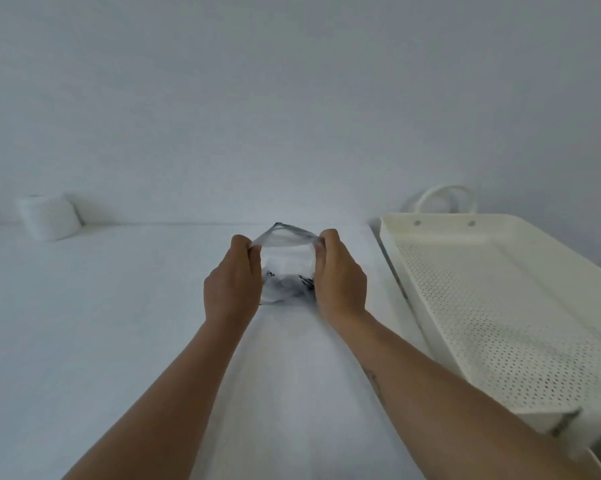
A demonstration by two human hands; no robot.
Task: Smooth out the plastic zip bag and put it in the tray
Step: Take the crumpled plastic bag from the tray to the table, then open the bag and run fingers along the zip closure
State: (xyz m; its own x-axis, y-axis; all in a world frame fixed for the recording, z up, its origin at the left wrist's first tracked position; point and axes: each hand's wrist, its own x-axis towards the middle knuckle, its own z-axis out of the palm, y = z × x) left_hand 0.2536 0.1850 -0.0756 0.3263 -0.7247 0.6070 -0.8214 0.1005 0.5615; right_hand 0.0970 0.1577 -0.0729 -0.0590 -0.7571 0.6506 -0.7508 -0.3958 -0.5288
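A clear plastic zip bag (287,261) with dark print near its lower part is stretched between both hands over the white table, near the middle of the view. My left hand (231,280) pinches its left edge, and my right hand (340,275) pinches its right edge. The bag's far end rises to a peak, and its near end is partly hidden behind my hands. To the right stands a cream perforated tray (413,289) with a looped handle at its far end; nothing lies in it.
A white paper roll (49,216) sits at the far left of the table (119,323), against the plain wall. The tray reaches the table's right edge, and its near corner juts past the table's front right corner.
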